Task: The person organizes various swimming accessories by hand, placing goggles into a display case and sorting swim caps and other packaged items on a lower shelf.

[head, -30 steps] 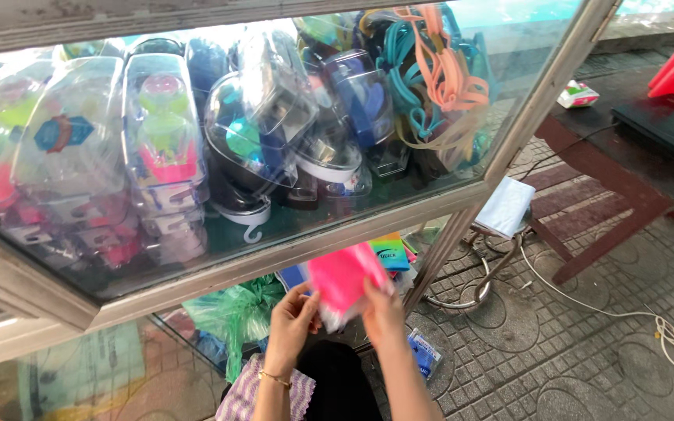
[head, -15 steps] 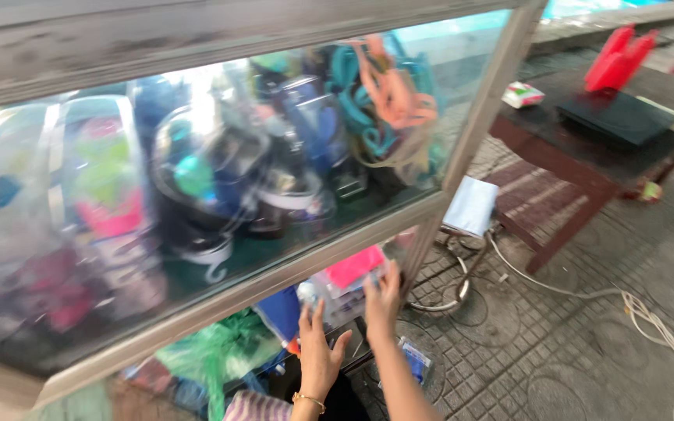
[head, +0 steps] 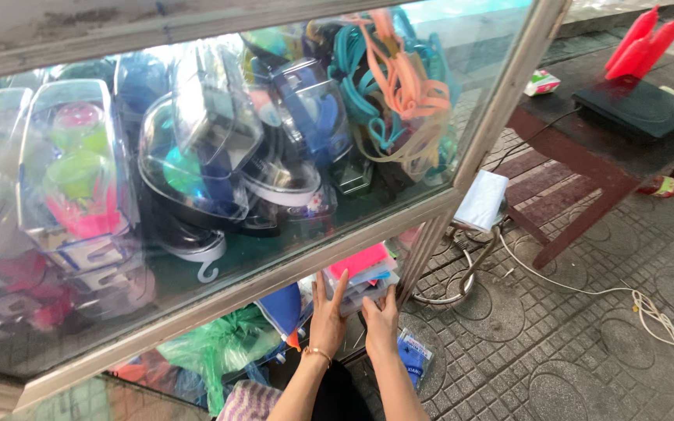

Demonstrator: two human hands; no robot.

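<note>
Below the glass display case [head: 462,199], my left hand [head: 327,316] and my right hand [head: 381,318] press against a stack of clear flat packages [head: 368,284] on the lower shelf. The top package is pink. My left hand lies flat with fingers spread against the stack's left side. My right hand grips the stack's front edge from below. A thin bracelet circles my left wrist.
The case holds swim goggles, masks in clear boxes and coiled teal and orange straps [head: 399,86]. A green plastic bag [head: 224,351] and a small blue packet [head: 415,355] lie below. A dark wooden table [head: 587,156] stands right, a white cable [head: 649,304] crossing the paved floor.
The pink package was held up in both hands a second ago; it now lies on the stack under the case, with both hands lowered against that stack.
</note>
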